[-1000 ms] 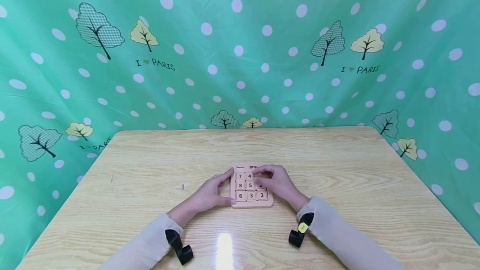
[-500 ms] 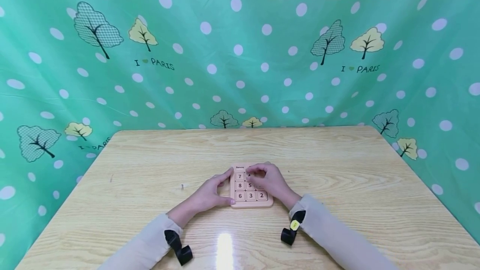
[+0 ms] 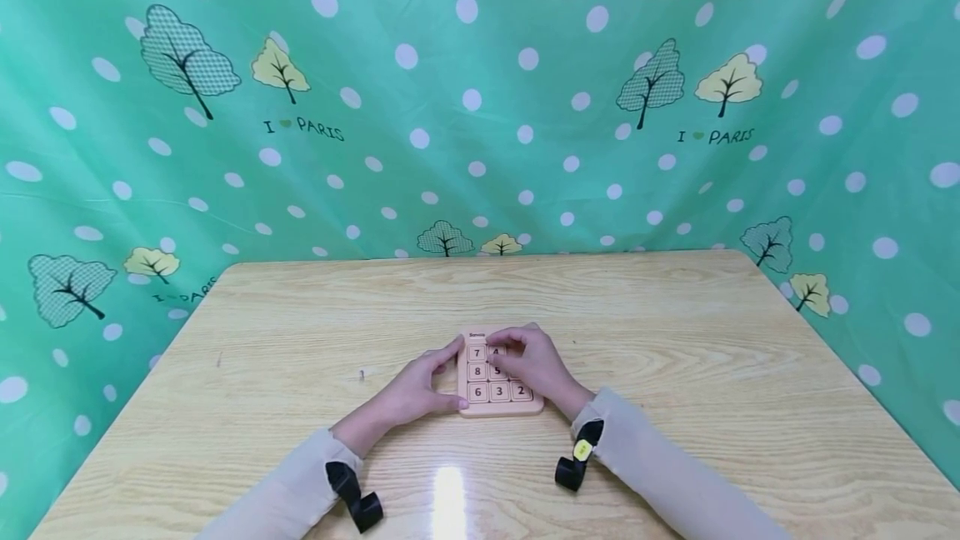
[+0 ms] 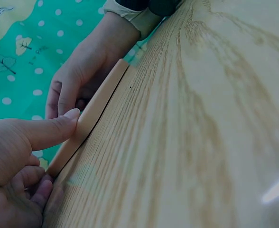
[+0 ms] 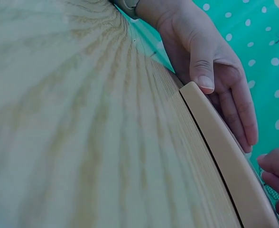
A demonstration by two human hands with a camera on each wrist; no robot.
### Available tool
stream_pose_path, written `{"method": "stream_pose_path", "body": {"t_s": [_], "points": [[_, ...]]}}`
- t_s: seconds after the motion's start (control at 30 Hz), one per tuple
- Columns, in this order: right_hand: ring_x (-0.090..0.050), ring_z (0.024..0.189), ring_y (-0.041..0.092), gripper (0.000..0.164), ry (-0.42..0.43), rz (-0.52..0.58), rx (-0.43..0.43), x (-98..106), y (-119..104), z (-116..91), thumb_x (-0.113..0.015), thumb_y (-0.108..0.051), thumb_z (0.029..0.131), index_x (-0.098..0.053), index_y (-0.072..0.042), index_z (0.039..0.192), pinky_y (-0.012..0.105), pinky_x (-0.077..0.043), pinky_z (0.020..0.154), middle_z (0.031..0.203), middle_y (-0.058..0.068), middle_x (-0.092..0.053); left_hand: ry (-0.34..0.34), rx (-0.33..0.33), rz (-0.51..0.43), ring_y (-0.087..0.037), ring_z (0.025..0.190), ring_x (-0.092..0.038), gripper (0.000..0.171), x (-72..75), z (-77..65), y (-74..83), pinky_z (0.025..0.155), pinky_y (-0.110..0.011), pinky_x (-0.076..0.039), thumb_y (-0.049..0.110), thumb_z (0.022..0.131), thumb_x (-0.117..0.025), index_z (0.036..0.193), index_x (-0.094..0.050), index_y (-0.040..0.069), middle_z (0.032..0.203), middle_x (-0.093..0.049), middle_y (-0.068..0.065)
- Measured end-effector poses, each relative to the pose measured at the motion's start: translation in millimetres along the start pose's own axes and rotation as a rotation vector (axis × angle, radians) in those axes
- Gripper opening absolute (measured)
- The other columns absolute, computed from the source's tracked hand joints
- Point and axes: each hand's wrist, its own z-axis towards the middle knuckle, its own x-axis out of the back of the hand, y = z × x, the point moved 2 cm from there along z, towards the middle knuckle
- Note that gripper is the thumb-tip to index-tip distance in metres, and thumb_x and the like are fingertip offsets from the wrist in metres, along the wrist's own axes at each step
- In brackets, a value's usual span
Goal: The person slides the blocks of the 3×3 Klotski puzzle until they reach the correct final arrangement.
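A pale pink number slide puzzle point(image 3: 498, 408) lies flat on the wooden table. Its visible tiles read 7, 4, 8, 5, 6, 3 and 2; its upper right part is hidden under the right hand. My left hand point(image 3: 408, 390) grips the left side, index finger near the top corner and thumb point(image 4: 54, 130) on the near corner. Over the upper tiles is my right hand point(image 3: 536, 361), its thumb and bent index finger spread on either side of the 4 tile. In the right wrist view, the right hand's fingers point(image 5: 278, 164) show beyond the puzzle's edge.
The wooden table point(image 3: 300, 298) runs back to a green dotted curtain point(image 3: 360, 107) printed with trees. A small dark mark point(image 3: 362, 374) is on the table left of the puzzle. Black straps point(image 3: 352, 498) hang from both wrists.
My right hand has moved left over the puzzle, its fingertips going from the right of the 4 tile to around it. My left hand keeps its grip on the puzzle's side.
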Motion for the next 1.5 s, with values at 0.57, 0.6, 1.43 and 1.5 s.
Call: {"method": "stream_pose_path", "body": {"t_s": [0.57,0.6,1.43,1.5], "points": [[-0.044,0.086,0.013,0.023,0.036,-0.042,0.010,-4.5,-2.4,2.4,-0.076,-0.010,0.077,-0.072,-0.013,0.099,0.029,-0.041,0.077,0.093,-0.004,-0.065,0.003,-0.007,0.006,-0.039,0.129,-0.039,0.094,0.0,-0.1,0.3,0.111,-0.050,-0.026,0.023,0.072,-0.081,0.149,-0.028,0.011,0.150,-0.033,-0.012],[-0.044,0.086,0.013,0.023,0.036,-0.047,0.007,-4.7,-2.6,2.5,-0.076,-0.010,0.077,-0.072,-0.014,0.099,0.028,-0.041,0.077,0.092,-0.004,-0.065,0.002,-0.006,0.003,-0.039,0.129,-0.039,0.094,0.0,-0.1,0.2,0.111,-0.050,-0.026,0.023,0.072,-0.081,0.149,-0.028,0.011,0.150,-0.033,-0.012],[-0.044,0.087,0.014,0.022,0.021,-0.094,0.048,-1.8,-4.6,2.0,-0.074,-0.008,0.078,-0.073,-0.013,0.099,0.029,-0.040,0.076,0.096,-0.004,-0.067,-0.012,-0.007,-0.012,-0.039,0.130,-0.038,0.095,0.1,-0.4,0.6,0.111,-0.048,-0.027,0.023,0.073,-0.081,0.149,-0.026,0.010,0.152,-0.030,-0.012],[-0.044,0.086,0.014,0.022,0.027,-0.102,0.044,-0.7,-4.6,1.3,-0.075,-0.008,0.077,-0.074,-0.014,0.099,0.029,-0.039,0.076,0.096,-0.004,-0.067,-0.013,-0.005,-0.013,-0.039,0.130,-0.038,0.095,0.0,-0.1,1.0,0.111,-0.048,-0.028,0.023,0.073,-0.081,0.149,-0.026,0.010,0.152,-0.029,-0.012]]}}
